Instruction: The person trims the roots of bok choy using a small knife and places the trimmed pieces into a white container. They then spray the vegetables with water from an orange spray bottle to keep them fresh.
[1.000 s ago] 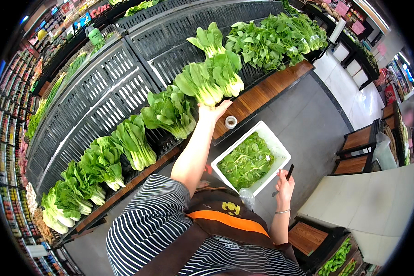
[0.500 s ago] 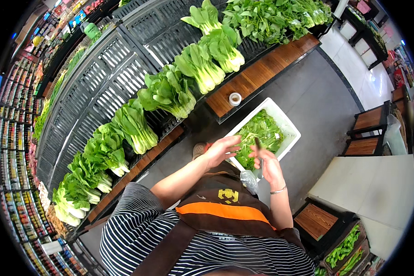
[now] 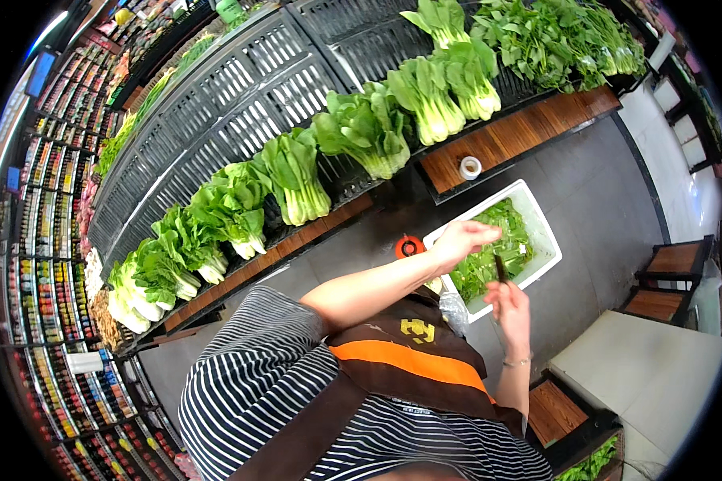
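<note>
Over a white box (image 3: 546, 244) of loose green leaves and stems (image 3: 475, 274), my left hand (image 3: 467, 239) is held with its fingers stretched out, and nothing shows in it. My right hand (image 3: 509, 309) is at the box's near right side, fingers closed round a slim dark knife (image 3: 500, 269) that points away from me over the leaves. The knife's lower part is hidden by the fingers. A crumpled clear plastic bag (image 3: 454, 313) lies against the box's near edge, by my apron.
Bunches of bok choy (image 3: 294, 176) line the front of a black slatted display rack (image 3: 241, 88). Leafy greens (image 3: 537, 40) are piled at its far right. A small white round container (image 3: 470, 167) sits on a wooden ledge (image 3: 529, 132). A red round object (image 3: 409, 246) is left of the box.
The view has shifted, so the rack and box appear further right. My left hand has reached further over the leaves, and my right hand stays by the box's near side with the knife.
</note>
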Demonstrator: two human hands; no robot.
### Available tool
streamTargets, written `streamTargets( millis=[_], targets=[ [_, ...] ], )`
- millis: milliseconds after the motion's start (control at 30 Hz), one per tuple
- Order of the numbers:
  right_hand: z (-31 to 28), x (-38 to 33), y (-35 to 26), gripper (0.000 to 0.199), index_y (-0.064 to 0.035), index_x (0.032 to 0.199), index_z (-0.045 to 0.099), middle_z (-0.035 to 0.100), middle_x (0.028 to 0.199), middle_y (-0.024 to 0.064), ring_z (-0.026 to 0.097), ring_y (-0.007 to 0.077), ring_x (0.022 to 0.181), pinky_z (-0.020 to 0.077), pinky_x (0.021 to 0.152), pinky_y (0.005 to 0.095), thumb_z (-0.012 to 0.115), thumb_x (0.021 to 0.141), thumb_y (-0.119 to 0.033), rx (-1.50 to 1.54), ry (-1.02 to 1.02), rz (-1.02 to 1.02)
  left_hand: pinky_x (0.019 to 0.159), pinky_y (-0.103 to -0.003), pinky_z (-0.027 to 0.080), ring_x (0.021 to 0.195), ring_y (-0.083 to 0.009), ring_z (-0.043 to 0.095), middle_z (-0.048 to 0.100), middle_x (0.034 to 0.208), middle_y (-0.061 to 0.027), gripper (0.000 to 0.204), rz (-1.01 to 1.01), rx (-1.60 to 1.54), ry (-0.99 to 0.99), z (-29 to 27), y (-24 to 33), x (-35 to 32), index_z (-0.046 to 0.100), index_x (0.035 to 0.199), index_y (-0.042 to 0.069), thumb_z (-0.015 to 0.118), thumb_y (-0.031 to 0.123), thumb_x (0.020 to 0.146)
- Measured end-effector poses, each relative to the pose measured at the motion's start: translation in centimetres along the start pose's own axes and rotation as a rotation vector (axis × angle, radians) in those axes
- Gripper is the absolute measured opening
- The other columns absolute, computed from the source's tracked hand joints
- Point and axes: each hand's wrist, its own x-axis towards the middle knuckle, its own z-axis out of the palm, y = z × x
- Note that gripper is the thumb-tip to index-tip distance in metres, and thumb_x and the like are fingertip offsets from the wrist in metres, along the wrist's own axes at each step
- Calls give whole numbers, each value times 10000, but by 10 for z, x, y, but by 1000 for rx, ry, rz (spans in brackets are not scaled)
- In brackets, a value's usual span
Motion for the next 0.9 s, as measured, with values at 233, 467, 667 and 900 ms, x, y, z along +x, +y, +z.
streamTargets(
  millis=[233,467,667,900],
  targets=[
    [-2,-41,8,217,27,961,664,580,754,9,510,70,623,414,555,224,513,964,-129,-571,150,-253,1118,-555,238,1308,-286,412,625,1214,-43,377,1057,1114,-317,13,2,-27,669,1123,124,518,411,930],
    [52,-51,-30,227,17,1083,649,614,1012,70,584,157,871,498,763,299,528,970,-138,-13,177,-311,1122,-559,223,1308,-304,413,555,1290,-84,426,767,1114,-184,-29,-22,-115,561,1246,85,529,374,935],
    [144,-30,-15,416,26,1310,440,450,1360,156,415,250,1278,322,1113,428,457,1002,-252,832,-58,-319,1145,-518,148,1433,-431,38,57,1572,-173,688,629,847,2,-52,-63,-166,244,1489,93,528,388,937],
    [198,-41,1,420,-45,1321,416,461,1336,129,445,257,1225,364,1070,418,453,995,-306,1035,-205,-106,1139,-512,128,1437,-425,-1,20,1563,-223,667,550,756,99,-99,-86,-210,253,1495,137,542,375,942]
  ],
)
